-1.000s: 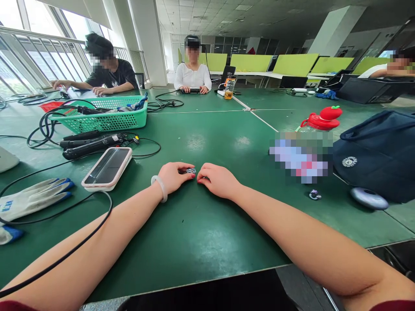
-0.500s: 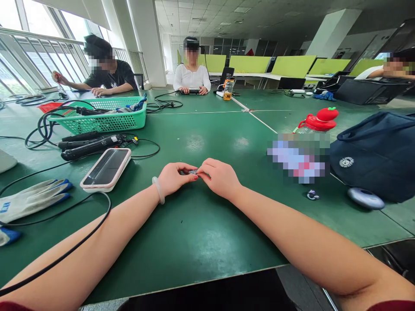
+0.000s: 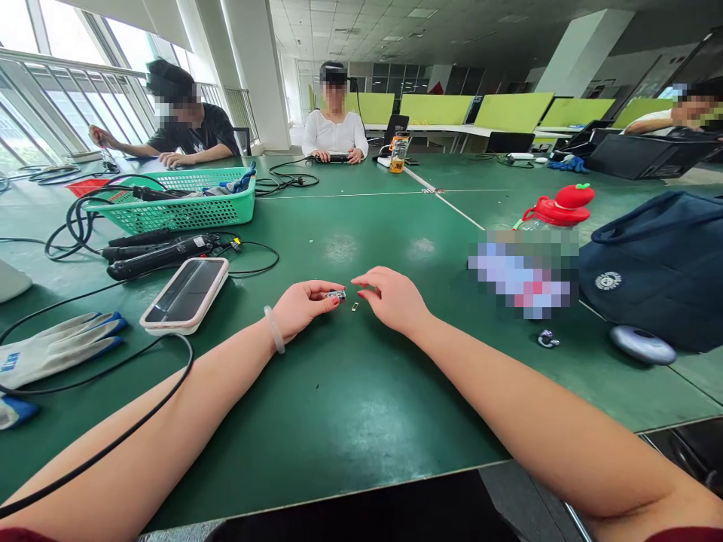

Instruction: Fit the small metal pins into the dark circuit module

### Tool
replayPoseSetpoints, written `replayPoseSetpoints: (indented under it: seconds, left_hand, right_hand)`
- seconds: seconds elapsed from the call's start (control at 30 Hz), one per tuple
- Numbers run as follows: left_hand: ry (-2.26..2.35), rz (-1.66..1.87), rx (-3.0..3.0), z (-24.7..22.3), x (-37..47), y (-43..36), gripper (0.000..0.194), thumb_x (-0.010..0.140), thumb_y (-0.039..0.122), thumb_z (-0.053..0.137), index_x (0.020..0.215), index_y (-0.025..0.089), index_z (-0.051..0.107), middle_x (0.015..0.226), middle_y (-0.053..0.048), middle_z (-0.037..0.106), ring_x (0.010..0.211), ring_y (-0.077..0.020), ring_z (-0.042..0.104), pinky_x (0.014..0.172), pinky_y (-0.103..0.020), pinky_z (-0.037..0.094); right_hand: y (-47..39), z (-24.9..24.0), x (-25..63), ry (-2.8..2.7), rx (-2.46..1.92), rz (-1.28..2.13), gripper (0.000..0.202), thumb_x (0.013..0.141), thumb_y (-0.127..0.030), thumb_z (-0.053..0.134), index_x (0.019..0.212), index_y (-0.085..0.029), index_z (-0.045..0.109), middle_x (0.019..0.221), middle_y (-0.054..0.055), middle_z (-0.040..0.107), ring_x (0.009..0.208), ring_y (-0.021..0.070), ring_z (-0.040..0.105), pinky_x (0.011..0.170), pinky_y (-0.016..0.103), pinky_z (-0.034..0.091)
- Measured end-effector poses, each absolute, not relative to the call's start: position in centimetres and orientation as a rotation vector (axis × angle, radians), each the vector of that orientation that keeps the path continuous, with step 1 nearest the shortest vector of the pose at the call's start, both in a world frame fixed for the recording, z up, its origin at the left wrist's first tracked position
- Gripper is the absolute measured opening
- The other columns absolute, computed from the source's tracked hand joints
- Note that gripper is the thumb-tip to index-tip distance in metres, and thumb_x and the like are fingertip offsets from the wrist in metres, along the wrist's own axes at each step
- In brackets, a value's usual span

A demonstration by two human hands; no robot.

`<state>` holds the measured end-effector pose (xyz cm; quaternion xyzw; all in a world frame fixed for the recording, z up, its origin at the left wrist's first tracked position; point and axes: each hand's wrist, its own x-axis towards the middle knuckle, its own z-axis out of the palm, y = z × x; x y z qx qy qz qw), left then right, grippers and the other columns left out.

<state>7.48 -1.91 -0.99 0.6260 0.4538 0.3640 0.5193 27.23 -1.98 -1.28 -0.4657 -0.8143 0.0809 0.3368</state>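
Observation:
My left hand (image 3: 300, 309), with a pale bangle at the wrist, pinches a small grey-blue part (image 3: 337, 294) between thumb and fingers; it looks like a tiny circuit board, but details are too small to make out. A small pale rectangular piece with a metallic look (image 3: 355, 306) lies on the green table (image 3: 361, 391), just below the gap between the hands. Close to the right of it, my right hand (image 3: 395, 297) hovers with thumb and fingers apart, nothing visible in them.
To the left are a phone (image 3: 185, 295), black cable-fitted devices (image 3: 161, 254), work gloves (image 3: 56, 342) and a green basket (image 3: 175, 207). At right stand a red-lidded bottle (image 3: 559, 211), a dark blue bag (image 3: 649, 263), an earbud (image 3: 547, 339) and an oval case (image 3: 642, 345). Several people sit farther off.
My right hand has drawn back to the right from my left, its fingers parting. The small rectangular piece now shows on the table between them. My left hand keeps its part.

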Motion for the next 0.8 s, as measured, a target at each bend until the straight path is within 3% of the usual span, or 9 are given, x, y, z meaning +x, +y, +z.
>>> replayPoseSetpoints:
  seconds: [0.13, 0.4, 0.8]
  left_hand:
    - [1.14, 0.778, 1.579, -1.0, 7.45, -1.81, 0.042, 0.066, 0.031, 0.069, 0.104, 0.014, 0.064, 0.092, -0.008, 0.069, 0.08, -0.0153, 0.061, 0.081, -0.033, 0.046]
    - [1.149, 0.718, 1.665, -1.27, 7.43, -1.76, 0.04, 0.068, 0.029, 0.067, 0.105, 0.014, 0.064, 0.093, -0.007, 0.069, 0.082, -0.0155, 0.061, 0.083, -0.033, 0.047]
    - [1.152, 0.694, 1.656, -1.57, 7.43, -1.58, 0.041, 0.066, 0.031, 0.069, 0.103, 0.014, 0.064, 0.086, -0.005, 0.069, 0.077, -0.0146, 0.062, 0.08, -0.031, 0.048]
  right_hand:
    - [-0.97, -1.93, 27.83, -2.301, -1.277, 0.371, 0.017, 0.077, -0.016, 0.061, 0.09, -0.022, 0.069, 0.088, 0.002, 0.063, 0.075, 0.0122, 0.056, 0.069, 0.026, 0.043]
    - [-1.28, -1.89, 27.23, -2.352, -1.368, 0.407, 0.011, 0.079, -0.022, 0.058, 0.072, -0.021, 0.067, 0.079, 0.0, 0.061, 0.073, 0.0115, 0.054, 0.068, 0.024, 0.039]
    - [-1.08, -1.79, 27.02, -2.214, -1.509, 0.506, 0.013, 0.079, -0.026, 0.056, 0.074, -0.022, 0.068, 0.079, 0.0, 0.064, 0.07, 0.012, 0.054, 0.06, 0.023, 0.038]
